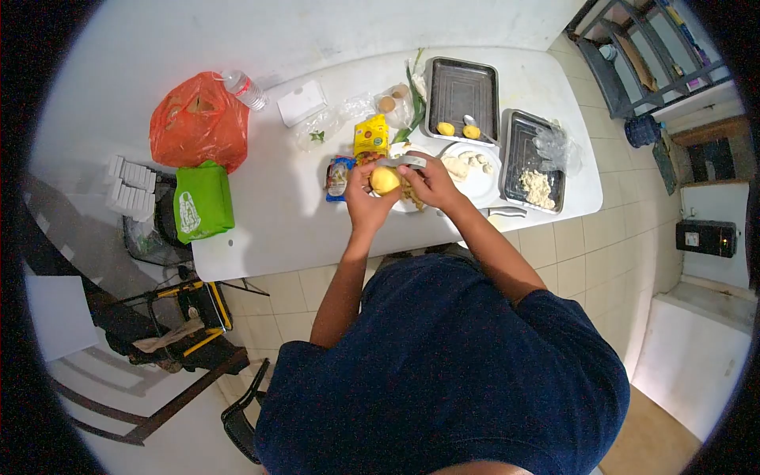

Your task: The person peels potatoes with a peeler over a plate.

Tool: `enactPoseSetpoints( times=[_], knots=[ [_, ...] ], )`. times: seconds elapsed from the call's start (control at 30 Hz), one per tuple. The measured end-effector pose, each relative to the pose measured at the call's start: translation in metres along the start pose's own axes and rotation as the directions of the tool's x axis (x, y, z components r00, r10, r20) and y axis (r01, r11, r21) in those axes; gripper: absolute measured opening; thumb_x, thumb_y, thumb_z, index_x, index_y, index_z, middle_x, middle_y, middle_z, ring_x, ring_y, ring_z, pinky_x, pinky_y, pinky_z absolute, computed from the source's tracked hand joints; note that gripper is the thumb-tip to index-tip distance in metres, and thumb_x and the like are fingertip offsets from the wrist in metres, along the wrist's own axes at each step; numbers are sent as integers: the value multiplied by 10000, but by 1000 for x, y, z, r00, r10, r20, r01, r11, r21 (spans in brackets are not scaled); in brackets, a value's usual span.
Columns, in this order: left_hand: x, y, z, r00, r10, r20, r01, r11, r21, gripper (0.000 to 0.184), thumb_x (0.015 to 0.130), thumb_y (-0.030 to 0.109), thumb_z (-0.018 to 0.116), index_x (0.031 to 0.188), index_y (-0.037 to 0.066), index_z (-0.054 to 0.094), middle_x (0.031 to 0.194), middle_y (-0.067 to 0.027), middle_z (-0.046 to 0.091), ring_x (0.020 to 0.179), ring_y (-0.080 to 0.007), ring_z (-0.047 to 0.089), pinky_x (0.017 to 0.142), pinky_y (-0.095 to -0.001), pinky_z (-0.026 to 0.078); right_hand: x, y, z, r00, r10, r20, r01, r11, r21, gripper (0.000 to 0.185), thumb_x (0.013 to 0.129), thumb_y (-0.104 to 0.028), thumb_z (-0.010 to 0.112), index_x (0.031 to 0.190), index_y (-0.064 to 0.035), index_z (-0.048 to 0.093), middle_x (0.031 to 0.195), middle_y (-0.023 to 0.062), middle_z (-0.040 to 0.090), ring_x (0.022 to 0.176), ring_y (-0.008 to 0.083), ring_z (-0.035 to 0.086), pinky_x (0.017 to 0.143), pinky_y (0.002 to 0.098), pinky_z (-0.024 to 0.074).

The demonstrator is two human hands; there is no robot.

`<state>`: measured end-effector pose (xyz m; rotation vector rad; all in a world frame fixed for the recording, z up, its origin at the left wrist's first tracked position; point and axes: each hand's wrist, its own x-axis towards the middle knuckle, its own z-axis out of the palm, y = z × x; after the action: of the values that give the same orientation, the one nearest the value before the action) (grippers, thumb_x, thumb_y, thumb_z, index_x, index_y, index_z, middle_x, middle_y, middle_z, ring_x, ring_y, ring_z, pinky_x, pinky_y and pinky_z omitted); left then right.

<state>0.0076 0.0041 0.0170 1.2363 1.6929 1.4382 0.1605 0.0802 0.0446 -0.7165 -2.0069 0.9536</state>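
My left hand point(367, 207) is closed around a yellow peeled potato point(385, 180) over the near side of the table. In my right hand point(436, 184) is a peeler point(402, 161), its head held against or just above the top of the potato. Beneath both hands lies a white plate point(405, 207) with peelings on it, partly hidden by them. A second white plate point(480, 192), holding pale pieces, sits just right of my right hand. Beside my left hand are a yellow packet point(370, 136) and a blue packet point(339, 178).
Two yellow potatoes and a spoon point(469, 120) lie in a dark tray point(463, 83). Another tray point(514, 158) holds pale crumbly food and a plastic bag point(558, 149). A knife point(508, 212) rests near the front edge. Red point(198, 123) and green bags point(203, 202) stand left.
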Motion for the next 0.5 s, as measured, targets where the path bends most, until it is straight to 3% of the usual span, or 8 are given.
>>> enactPoseSetpoints(
  times=[0.1, 0.2, 0.23, 0.37, 0.5],
  knots=[
    [-6, -1, 8, 999, 33, 4, -33, 997, -71, 582, 635, 25, 847, 1133, 35, 544, 1023, -73, 621, 907, -150, 625, 753, -287, 541, 5, -10, 6, 996, 4, -93, -2, 1000, 16, 257, 952, -270, 561, 927, -19, 615, 794, 164, 622, 701, 304, 623, 656, 379, 485],
    [-7, 9, 8, 999, 42, -12, -43, 992, -120, 576, 635, -2, 839, 1124, 19, 534, 1029, -86, 618, 913, -156, 630, 784, -299, 548, 5, 5, -4, 973, 212, 94, -219, 972, 80, 261, 957, -271, 556, 915, -18, 600, 797, 166, 616, 706, 293, 606, 651, 363, 471],
    [-6, 13, 6, 998, 51, -22, -53, 991, -119, 578, 635, -5, 838, 1125, 14, 531, 1030, -90, 617, 918, -160, 631, 797, -306, 550, 4, 9, -6, 991, 127, 44, -132, 981, 144, 248, 968, -256, 553, 894, -20, 575, 771, 114, 604, 689, 221, 574, 633, 335, 451],
    [-7, 7, 3, 992, 129, -3, -129, 989, -67, 592, 638, -13, 835, 1138, -1, 518, 1040, -104, 614, 940, -171, 634, 836, -321, 547, 0, 17, -4, 987, 161, 20, -157, 921, 356, 216, 984, -222, 549, 876, -36, 543, 729, 6, 532, 688, 98, 478, 623, 283, 422],
    [-10, 9, 5, 994, 113, 12, -109, 980, -168, 597, 655, -18, 830, 1159, -2, 511, 1054, -109, 614, 965, -180, 631, 856, -321, 540, 4, 15, 0, 978, 203, 41, -201, 890, 409, 213, 984, -223, 552, 882, -36, 543, 726, -3, 530, 678, 85, 473, 618, 265, 414]
  ],
)
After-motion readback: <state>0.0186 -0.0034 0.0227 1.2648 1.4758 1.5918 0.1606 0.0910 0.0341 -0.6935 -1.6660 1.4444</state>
